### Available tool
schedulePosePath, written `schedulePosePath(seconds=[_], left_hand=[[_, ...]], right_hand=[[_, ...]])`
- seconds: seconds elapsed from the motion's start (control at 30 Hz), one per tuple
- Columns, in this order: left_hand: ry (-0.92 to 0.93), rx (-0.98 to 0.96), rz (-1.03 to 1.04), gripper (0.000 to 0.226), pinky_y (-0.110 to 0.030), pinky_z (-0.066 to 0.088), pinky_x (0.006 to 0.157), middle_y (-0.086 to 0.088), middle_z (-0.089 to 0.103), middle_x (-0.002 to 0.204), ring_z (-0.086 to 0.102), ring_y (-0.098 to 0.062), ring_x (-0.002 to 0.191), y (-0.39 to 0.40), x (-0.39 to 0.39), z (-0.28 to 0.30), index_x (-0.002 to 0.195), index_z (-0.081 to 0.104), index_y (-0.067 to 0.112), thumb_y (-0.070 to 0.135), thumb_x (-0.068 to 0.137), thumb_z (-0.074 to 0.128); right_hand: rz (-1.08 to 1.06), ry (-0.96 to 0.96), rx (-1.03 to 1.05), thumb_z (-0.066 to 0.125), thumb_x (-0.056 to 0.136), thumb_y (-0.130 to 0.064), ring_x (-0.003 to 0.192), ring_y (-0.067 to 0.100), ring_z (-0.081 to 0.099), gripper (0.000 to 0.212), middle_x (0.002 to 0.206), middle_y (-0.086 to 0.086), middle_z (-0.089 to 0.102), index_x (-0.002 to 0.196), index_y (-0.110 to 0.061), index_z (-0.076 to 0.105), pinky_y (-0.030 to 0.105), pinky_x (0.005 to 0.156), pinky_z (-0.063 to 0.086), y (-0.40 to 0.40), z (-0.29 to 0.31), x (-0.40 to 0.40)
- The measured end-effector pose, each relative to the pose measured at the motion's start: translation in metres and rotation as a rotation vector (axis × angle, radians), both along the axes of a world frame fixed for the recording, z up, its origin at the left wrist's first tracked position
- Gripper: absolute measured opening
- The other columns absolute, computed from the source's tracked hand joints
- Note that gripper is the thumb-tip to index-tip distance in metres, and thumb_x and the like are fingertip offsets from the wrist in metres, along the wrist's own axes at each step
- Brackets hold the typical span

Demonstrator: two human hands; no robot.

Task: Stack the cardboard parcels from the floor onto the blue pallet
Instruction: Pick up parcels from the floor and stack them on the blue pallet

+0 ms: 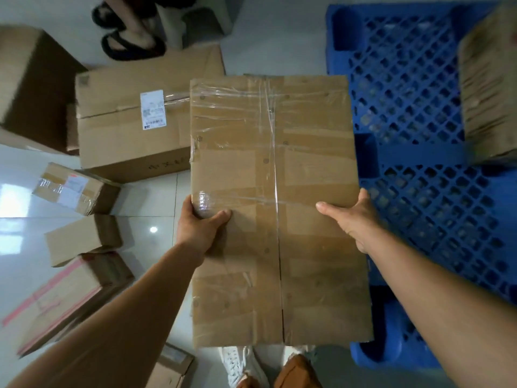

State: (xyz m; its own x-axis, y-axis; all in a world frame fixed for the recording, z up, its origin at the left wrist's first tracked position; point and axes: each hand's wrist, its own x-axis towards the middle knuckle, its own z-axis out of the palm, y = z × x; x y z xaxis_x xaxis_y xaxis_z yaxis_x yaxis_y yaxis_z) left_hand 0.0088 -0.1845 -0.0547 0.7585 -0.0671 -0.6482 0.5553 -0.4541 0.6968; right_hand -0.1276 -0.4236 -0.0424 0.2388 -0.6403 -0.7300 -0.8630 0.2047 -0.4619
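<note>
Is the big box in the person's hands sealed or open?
Sealed: the box has its flaps shut, with clear tape running along the centre seam and across the top.

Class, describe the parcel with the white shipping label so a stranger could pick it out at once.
Start from the blue pallet on the right and look left, past the big taped parcel held in both hands. Behind its far left corner a wide labelled box lies on the floor. It alone bears a white barcode label on top.

Single head-worn view, looking steeply down, close over floor (145,200); wide-angle
</note>
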Motion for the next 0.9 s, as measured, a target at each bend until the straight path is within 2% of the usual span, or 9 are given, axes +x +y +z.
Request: schedulePosePath(seconds=[0.13,0.2,0.27,0.37,0.43,0.6,0.7,0.8,0.9], left_hand=[[-0.023,-0.029,-0.03,0.063,-0.042,0.055,0.084,0.004,0.064,0.103,0.063,-0.023,0.097,-0.04,0.002,0.028,0.123,0.049,0.029,0.023,0.07,0.083],[-0.034,-0.039,-0.061,0.066,-0.039,0.054,0.081,0.004,0.063,0.107,0.062,-0.021,0.098,-0.059,0.001,0.04,0.127,0.048,0.03,0.023,0.071,0.083],[-0.058,-0.043,-0.101,0.064,-0.034,0.05,0.08,0.008,0.059,0.101,0.058,-0.017,0.095,-0.079,-0.002,0.052,0.128,0.046,0.031,0.021,0.074,0.08],[-0.049,-0.054,-0.155,0.055,-0.04,0.052,0.086,0.012,0.059,0.095,0.059,-0.019,0.093,-0.11,-0.009,0.068,0.117,0.047,0.036,0.022,0.075,0.08],[-0.033,-0.053,-0.185,0.053,-0.041,0.052,0.088,0.01,0.058,0.096,0.058,-0.021,0.095,-0.128,-0.012,0.075,0.112,0.044,0.038,0.023,0.076,0.079],[-0.016,-0.067,-0.239,0.056,-0.046,0.051,0.091,0.002,0.059,0.107,0.057,-0.025,0.101,-0.172,-0.001,0.08,0.118,0.044,0.035,0.024,0.076,0.079],[-0.001,-0.089,-0.26,0.063,-0.04,0.05,0.084,0.006,0.056,0.1,0.055,-0.024,0.101,-0.193,0.016,0.08,0.13,0.044,0.028,0.023,0.077,0.079],[0.018,-0.096,-0.297,0.058,-0.039,0.054,0.075,0.001,0.059,0.101,0.059,-0.025,0.095,-0.213,0.038,0.079,0.121,0.045,0.033,0.023,0.076,0.079],[0.055,-0.107,-0.327,0.051,-0.033,0.052,0.054,-0.003,0.06,0.095,0.061,-0.022,0.075,-0.234,0.063,0.086,0.114,0.043,0.032,0.022,0.078,0.078]], right_hand=[[-0.056,-0.019,-0.043,0.08,0.072,-0.044,0.139,0.03,0.032,0.11,0.156,0.007,0.026,0.153,-0.022,0.008,0.046,0.107,0.033,-0.029,0.027,-0.011],[-0.086,-0.017,-0.042,0.08,0.07,-0.046,0.14,0.03,0.031,0.113,0.157,0.005,0.023,0.153,-0.024,0.006,0.047,0.108,0.034,-0.044,0.039,-0.018],[-0.109,-0.01,-0.041,0.078,0.073,-0.046,0.142,0.029,0.026,0.113,0.16,0.003,0.015,0.153,-0.025,0.003,0.046,0.108,0.031,-0.06,0.052,-0.026],[-0.144,-0.029,-0.044,0.078,0.074,-0.045,0.144,0.028,0.022,0.112,0.161,0.002,0.012,0.154,-0.025,0.002,0.046,0.109,0.03,-0.084,0.071,-0.039],[-0.163,-0.027,-0.049,0.078,0.073,-0.045,0.144,0.028,0.022,0.113,0.161,0.002,0.011,0.154,-0.024,0.002,0.045,0.11,0.029,-0.1,0.081,-0.046],[-0.222,-0.051,-0.06,0.079,0.073,-0.044,0.143,0.028,0.024,0.113,0.16,0.003,0.015,0.154,-0.023,0.003,0.044,0.11,0.029,-0.135,0.088,-0.047],[-0.263,-0.077,-0.082,0.08,0.072,-0.042,0.139,0.028,0.032,0.112,0.156,0.006,0.025,0.153,-0.021,0.006,0.041,0.109,0.032,-0.148,0.087,-0.038],[-0.317,-0.064,-0.098,0.08,0.071,-0.042,0.138,0.029,0.034,0.11,0.155,0.006,0.028,0.154,-0.021,0.01,0.041,0.108,0.034,-0.158,0.09,-0.024],[-0.355,-0.072,-0.134,0.079,0.074,-0.039,0.136,0.029,0.036,0.104,0.152,0.006,0.032,0.152,-0.019,0.014,0.039,0.104,0.035,-0.167,0.1,-0.006]])
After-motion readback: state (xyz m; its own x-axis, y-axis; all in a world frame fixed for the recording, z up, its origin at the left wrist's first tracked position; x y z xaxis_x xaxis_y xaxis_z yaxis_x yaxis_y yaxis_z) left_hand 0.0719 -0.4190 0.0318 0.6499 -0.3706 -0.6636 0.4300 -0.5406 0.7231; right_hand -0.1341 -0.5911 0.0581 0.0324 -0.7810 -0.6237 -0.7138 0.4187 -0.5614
